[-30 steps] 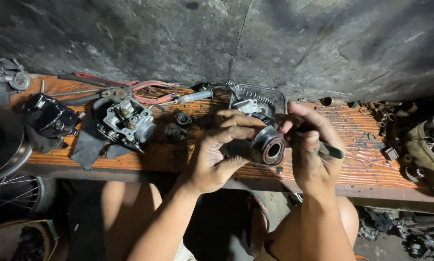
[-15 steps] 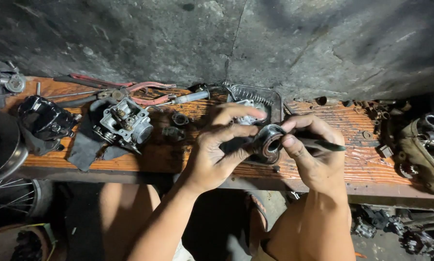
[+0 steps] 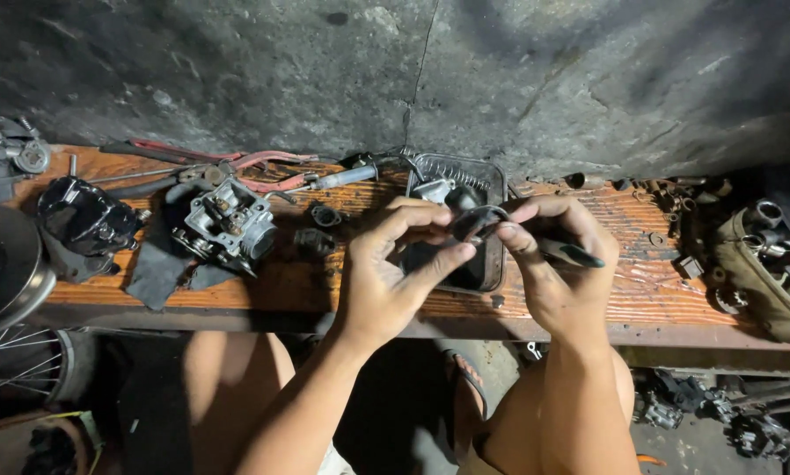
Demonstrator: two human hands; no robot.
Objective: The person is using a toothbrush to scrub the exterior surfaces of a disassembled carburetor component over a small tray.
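My left hand (image 3: pixel 384 277) and my right hand (image 3: pixel 558 264) meet above a worn wooden bench (image 3: pixel 263 286). Between their fingertips they hold a small round metal part with a ring-shaped rim (image 3: pixel 476 220). My right hand also grips a dark pen-like tool with a green tip (image 3: pixel 571 253), pointing right. Directly under the hands sits a dark rectangular metal tray (image 3: pixel 492 176) with small parts in it.
A grey carburetor (image 3: pixel 228 220) rests on a dark cloth at the left, beside a black engine part (image 3: pixel 83 220). Red-handled pliers (image 3: pixel 237 163) and a screwdriver (image 3: pixel 347 174) lie by the concrete wall. More metal parts crowd the right end (image 3: pixel 764 255). A wheel (image 3: pixel 8 273) stands at far left.
Both hands have lifted the round part slightly and turned it, so its rim now shows thinner. The view has shifted a little; the tray beneath is more exposed.
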